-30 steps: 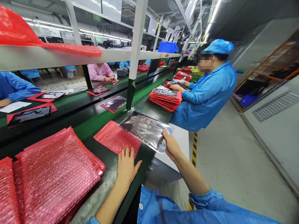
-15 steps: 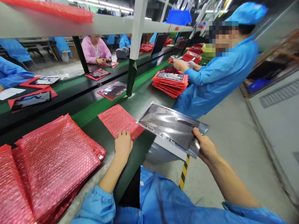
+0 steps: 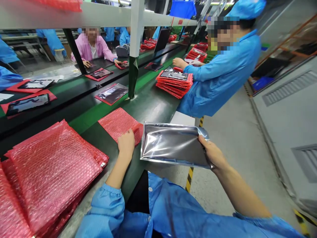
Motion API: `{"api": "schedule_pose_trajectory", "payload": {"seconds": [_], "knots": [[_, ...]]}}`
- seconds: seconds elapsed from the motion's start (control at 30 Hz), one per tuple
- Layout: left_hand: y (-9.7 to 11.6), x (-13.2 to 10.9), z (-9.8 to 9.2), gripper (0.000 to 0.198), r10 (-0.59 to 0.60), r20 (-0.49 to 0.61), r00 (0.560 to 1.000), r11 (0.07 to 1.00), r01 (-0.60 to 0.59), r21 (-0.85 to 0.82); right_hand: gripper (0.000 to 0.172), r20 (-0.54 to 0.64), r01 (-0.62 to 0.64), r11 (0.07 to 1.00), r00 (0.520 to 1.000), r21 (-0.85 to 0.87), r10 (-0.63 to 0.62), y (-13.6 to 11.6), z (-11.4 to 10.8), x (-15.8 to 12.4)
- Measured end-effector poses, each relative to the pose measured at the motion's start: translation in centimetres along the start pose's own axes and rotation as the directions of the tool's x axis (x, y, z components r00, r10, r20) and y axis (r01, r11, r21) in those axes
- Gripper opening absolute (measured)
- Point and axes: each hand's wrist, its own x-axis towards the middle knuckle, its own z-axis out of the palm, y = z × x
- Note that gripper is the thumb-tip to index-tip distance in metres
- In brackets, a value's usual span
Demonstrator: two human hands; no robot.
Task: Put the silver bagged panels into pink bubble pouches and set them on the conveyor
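My right hand (image 3: 213,152) grips the right end of a flat dark panel in a shiny clear plastic sleeve (image 3: 173,143), thumb on top. The panel is held up over the bench's front edge, tilted toward me. My left hand (image 3: 126,142) is closed at the near edge of a red bubble-wrap bag (image 3: 116,122) lying on the bench. The bag's edge is raised beside its fingers; the fingertips are partly hidden. The panel's left end is close to the bag's right corner, and I cannot tell whether they touch.
A large pile of red bubble bags (image 3: 56,168) lies at left. A bagged panel (image 3: 112,94) sits near the conveyor (image 3: 81,102) behind a post (image 3: 135,46). To the right, a co-worker in blue (image 3: 223,72) stands by a stack of red packages (image 3: 174,84). Another person (image 3: 92,48) sits across.
The sleeved panel has swung down and left, its left end now nearer the red bag. My left hand has lifted the bag's near edge. Across the bench, the seated person's hands have moved apart.
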Motion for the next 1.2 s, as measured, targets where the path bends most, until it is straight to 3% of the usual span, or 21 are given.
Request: {"api": "schedule_pose_trajectory", "payload": {"seconds": [0.1,0.3,0.43,0.63,0.77,0.97,1.2], "knots": [[0.4,-0.4,-0.2,0.037,-0.001,-0.008,1.0,1.0,0.001,0.004,0.035,0.138,-0.125,0.992,0.983,0.016,0.121,-0.4,1.6,-0.5],[0.7,-0.4,-0.4,0.04,-0.019,-0.035,0.999,1.0,0.019,0.006,0.036,0.32,-0.099,0.995,0.942,-0.016,0.099,-1.3,2.3,-2.2],[1.1,-0.7,-0.3,0.032,0.048,-0.037,0.998,0.999,-0.048,0.003,0.042,0.366,-0.042,0.998,0.929,-0.048,0.057,-1.4,2.5,-2.3],[3.3,-2.2,-0.6,0.034,0.183,-0.094,0.979,0.983,-0.182,0.015,0.037,0.335,0.046,0.999,0.942,-0.021,-0.037,-2.3,5.7,-1.4],[4.0,-2.2,-0.4,0.033,0.191,-0.104,0.976,0.982,-0.19,0.023,0.035,0.339,0.066,0.998,0.939,0.008,-0.065,-1.6,7.2,-1.1],[1.7,-1.1,0.6,0.034,0.142,-0.118,0.983,0.99,-0.141,0.017,0.034,0.19,0.072,0.994,0.978,0.084,-0.087,1.3,7.9,0.4],[-0.7,-0.2,1.2,0.034,-0.057,-0.111,0.992,0.998,0.059,0.014,0.043,-0.003,0.116,0.974,0.993,0.195,-0.118,3.5,9.9,2.9]]}}
